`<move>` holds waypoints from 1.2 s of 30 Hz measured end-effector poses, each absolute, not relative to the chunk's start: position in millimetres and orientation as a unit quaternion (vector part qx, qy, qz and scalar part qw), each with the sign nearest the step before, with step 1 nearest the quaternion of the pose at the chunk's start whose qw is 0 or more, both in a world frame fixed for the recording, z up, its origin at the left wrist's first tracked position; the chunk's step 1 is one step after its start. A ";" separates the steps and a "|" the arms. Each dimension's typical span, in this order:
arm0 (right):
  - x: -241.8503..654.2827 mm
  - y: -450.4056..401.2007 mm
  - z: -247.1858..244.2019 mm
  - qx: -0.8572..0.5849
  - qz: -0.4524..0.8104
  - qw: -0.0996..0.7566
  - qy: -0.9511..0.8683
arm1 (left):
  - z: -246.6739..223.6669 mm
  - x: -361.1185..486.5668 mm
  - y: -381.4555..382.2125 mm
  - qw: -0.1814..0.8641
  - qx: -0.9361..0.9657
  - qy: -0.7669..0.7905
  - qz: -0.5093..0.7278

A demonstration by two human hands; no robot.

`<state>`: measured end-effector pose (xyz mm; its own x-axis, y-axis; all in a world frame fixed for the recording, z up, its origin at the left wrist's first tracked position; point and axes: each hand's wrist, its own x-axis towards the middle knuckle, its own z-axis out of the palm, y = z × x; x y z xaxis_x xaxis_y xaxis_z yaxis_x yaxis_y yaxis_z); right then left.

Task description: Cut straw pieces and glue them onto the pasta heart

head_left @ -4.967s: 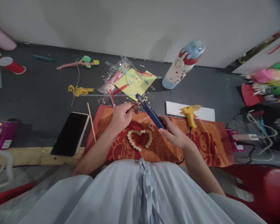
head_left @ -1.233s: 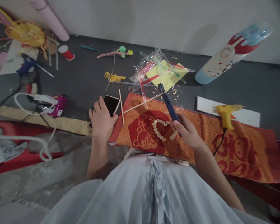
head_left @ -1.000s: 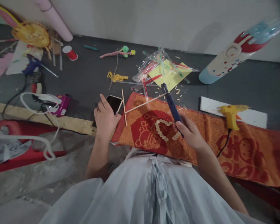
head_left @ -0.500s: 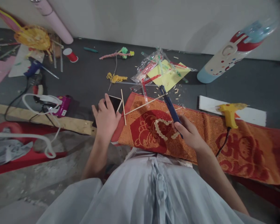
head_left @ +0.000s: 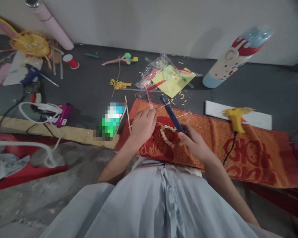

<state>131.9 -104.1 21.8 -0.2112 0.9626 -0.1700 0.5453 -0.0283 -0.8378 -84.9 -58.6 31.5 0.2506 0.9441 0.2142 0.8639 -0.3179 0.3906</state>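
Here, our left hand pinched a thin, pale wooden stick above the orange-red cloth towel, at the long dark-blue tool clasped by our right hand — we judged steadiness essential.

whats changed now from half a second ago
The left hand moved right, off the phone, and now grips the thin stick. The phone, dark before, is lit. The right hand still holds the blue tool; the heart outline and yellow glue gun stayed put.

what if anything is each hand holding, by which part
Right hand holds the blue tool by its near end. Left hand covers part of a thin stick; grip hidden.
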 end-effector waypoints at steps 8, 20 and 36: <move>133.7 -108.5 19.7 -0.557 0.467 0.263 -0.634 | 22.4 -84.3 -48.0 0.137 0.766 0.543 0.316; 149.4 -101.4 20.6 -0.540 0.447 0.249 -0.668 | 31.8 -82.0 -32.5 0.275 0.727 0.512 0.368; 176.2 -81.2 29.6 -0.546 0.412 0.249 -0.686 | 39.9 -65.2 2.0 0.396 0.689 0.490 0.358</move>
<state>176.2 -81.2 29.6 -0.2800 0.9540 -0.1074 0.5435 0.0653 -0.8369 -65.2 2.0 39.9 0.2635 0.9589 0.1055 0.3926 -0.2065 0.8962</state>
